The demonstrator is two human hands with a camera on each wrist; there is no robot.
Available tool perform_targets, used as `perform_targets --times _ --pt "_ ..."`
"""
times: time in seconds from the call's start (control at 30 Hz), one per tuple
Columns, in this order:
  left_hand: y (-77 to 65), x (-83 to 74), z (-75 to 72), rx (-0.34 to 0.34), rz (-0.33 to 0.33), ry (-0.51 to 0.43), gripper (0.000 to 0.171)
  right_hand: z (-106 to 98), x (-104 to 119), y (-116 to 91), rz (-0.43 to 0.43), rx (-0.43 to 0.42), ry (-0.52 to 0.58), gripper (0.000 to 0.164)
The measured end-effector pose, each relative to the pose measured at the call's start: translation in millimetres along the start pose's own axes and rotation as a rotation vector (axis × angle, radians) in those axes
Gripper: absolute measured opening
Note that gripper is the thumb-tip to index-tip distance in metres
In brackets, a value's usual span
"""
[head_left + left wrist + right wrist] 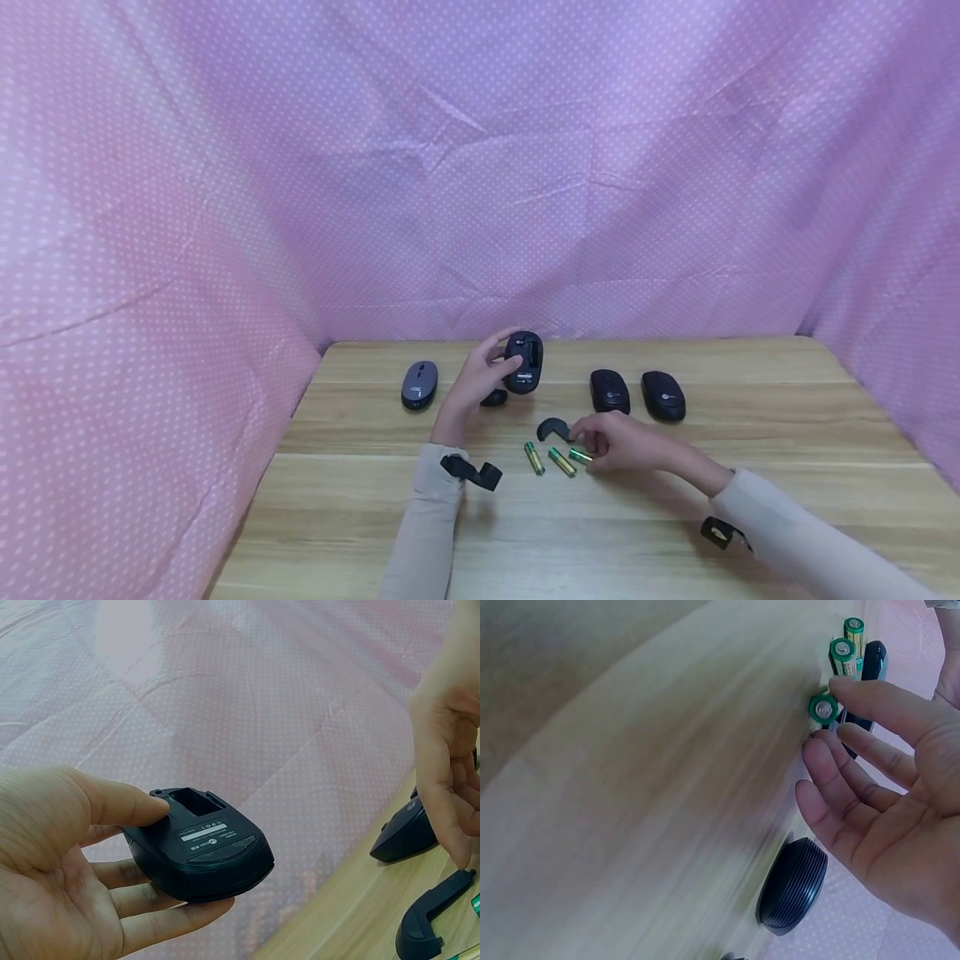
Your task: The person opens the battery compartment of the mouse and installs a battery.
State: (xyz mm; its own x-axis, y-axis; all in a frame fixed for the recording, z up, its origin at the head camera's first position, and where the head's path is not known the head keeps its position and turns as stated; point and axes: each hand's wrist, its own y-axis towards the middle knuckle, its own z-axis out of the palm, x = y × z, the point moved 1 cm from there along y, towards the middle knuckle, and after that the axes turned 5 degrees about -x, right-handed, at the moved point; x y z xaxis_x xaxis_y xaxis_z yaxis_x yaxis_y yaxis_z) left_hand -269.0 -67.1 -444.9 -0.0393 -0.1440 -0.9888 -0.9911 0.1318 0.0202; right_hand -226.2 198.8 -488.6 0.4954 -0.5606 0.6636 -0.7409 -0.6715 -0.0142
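My left hand [480, 375] holds a black computer mouse [524, 362] off the table, its underside facing me. In the left wrist view, the thumb presses beside the uncovered battery slot of the mouse [202, 840], and the fingers support the other side. Low over the table, my right hand [618, 442] has its thumb and fingertips around the end of a green and gold battery [823, 709]; whether they pinch it cannot be told. Two more batteries [534, 458] [562, 462] lie to its left. A dark curved cover [553, 428] rests just beyond them.
Two black mice [610, 392] [663, 396] sit at the back right of the wooden table [360, 517]. A grey mouse [419, 385] stands at the back left. Another dark mouse [494, 398] is partly hidden behind my left hand. Pink dotted cloth [480, 208] surrounds the table.
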Motion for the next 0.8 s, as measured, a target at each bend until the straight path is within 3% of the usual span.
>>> perform_targets --times 0.37,0.8 --pt "2.5 1.3 -1.2 0.017 0.019 -0.017 0.052 -5 -5 -1 -0.01 -0.019 0.005 0.019" --pt "3.1 2.5 -0.6 0.021 0.01 -0.016 0.05 -18 1 9 -0.086 -0.097 0.019 0.016"
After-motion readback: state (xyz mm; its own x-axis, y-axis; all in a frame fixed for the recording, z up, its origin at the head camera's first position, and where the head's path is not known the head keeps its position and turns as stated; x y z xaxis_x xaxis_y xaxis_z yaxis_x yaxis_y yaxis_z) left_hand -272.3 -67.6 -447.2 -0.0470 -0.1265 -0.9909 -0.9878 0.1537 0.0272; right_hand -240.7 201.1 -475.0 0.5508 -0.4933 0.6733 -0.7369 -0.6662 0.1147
